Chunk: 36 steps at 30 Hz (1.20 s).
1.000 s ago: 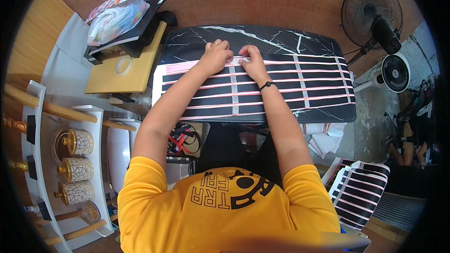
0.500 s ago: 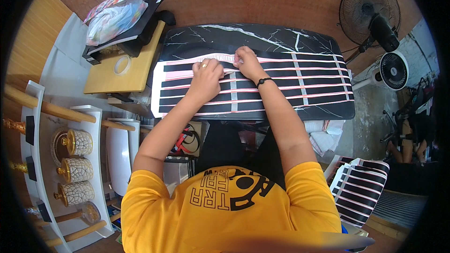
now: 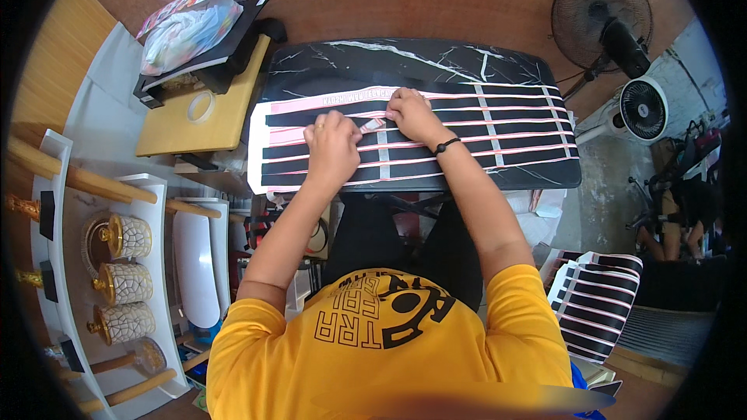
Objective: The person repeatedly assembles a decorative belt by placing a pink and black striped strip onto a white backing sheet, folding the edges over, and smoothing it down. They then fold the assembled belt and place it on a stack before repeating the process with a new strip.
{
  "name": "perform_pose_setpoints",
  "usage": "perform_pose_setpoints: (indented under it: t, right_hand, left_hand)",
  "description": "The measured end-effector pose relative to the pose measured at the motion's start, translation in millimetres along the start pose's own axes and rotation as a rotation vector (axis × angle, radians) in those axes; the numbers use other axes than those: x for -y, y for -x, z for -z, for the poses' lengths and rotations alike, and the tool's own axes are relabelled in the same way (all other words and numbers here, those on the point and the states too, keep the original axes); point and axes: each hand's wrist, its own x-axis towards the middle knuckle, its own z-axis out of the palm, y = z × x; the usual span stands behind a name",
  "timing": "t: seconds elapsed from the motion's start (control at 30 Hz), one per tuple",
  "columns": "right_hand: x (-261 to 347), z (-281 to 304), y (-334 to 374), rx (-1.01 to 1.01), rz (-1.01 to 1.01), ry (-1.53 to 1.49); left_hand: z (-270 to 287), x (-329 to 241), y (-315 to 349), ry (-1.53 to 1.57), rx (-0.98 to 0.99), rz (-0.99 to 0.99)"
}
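Observation:
A long black sheet (image 3: 455, 115) with narrow pink-and-white strips running lengthwise lies over the table, and grey tape bands cross it. My left hand (image 3: 334, 146) is closed, fingers pinched at one strip left of the sheet's middle. My right hand (image 3: 411, 117) pinches the same strip a little farther right. Between them a short, lifted and twisted part of the pink-and-white strip (image 3: 373, 125) shows. Beyond my hands, a wider pink strip (image 3: 311, 105) with pale lettering lies flat along the sheet's far edge. A white border (image 3: 258, 148) runs down the sheet's left end.
The black marble-patterned table (image 3: 311, 62) stands against a wooden wall. To its left is a small wooden table (image 3: 175, 124) with a tape roll (image 3: 201, 106). Two fans (image 3: 603, 19) stand at the right. Another striped sheet (image 3: 595, 307) lies at lower right; shelves (image 3: 152, 257) with jars fill the left.
Both hands have moved nearer to me, from the farthest strip to the one below it. The far pink strip now lies flat. A twisted strip part now shows between my hands.

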Motion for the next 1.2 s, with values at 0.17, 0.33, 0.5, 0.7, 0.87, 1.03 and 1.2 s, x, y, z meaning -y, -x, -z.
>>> perform_pose_setpoints:
  t: [0.17,0.33,0.5,0.7,0.87,1.03,1.2]
  right_hand:
    - [-0.9,-29.2,-14.9,-0.208,-0.254,0.062]
    - [0.8,-26.9,-20.4,-0.246,-0.231,-0.644]
    - [8.1,1.9,11.2,-0.116,0.206,-0.284]
    - [20.8,-20.6,27.7,-0.065,-0.051,-0.095]
    - [14.7,-20.2,5.1,-0.146,-0.140,-0.369]
    - [28.0,6.0,35.2,-0.185,0.075,-0.359]
    - [40.7,1.8,59.4,-0.060,-0.029,-0.065]
  left_hand:
    - [20.3,-13.4,39.8,0.070,-0.027,0.013]
    - [22.9,6.9,55.5,-0.022,-0.039,0.197]
    - [19.0,15.2,58.4,0.011,-0.101,0.248]
    - [34.8,-4.2,68.2,0.101,-0.065,0.167]
    - [65.8,4.5,88.9,-0.014,-0.150,0.224]
    - [60.6,18.3,87.2,-0.013,-0.143,0.277]
    - [65.0,12.9,82.5,0.040,-0.083,0.276]
